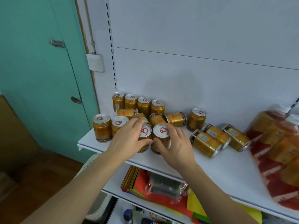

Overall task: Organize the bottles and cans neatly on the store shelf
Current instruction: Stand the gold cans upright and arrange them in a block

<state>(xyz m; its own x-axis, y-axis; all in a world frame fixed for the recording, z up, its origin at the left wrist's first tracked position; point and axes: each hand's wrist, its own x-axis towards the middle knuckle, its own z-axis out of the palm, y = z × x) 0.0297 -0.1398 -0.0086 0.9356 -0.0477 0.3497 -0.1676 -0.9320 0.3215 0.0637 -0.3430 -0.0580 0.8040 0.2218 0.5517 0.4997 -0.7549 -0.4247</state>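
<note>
1. While each of the hands wrapped one upright can, the left hand (129, 139) gripped the left can (144, 136) and the right hand (174, 145) the right can (161, 138), side by side and touching, probably to set them as a pair.
2. Behind these two cans, a back row (138, 102) stood upright against the wall; toppled cans (175, 119) lay between.
3. Right of them, three fallen cans (220, 139) lay near the shelf (210, 172) edge, bare shelf in front.

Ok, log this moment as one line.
left hand: grips upright can | right hand: grips neighbouring can | shelf: three cans lying on their sides, unsorted
</note>
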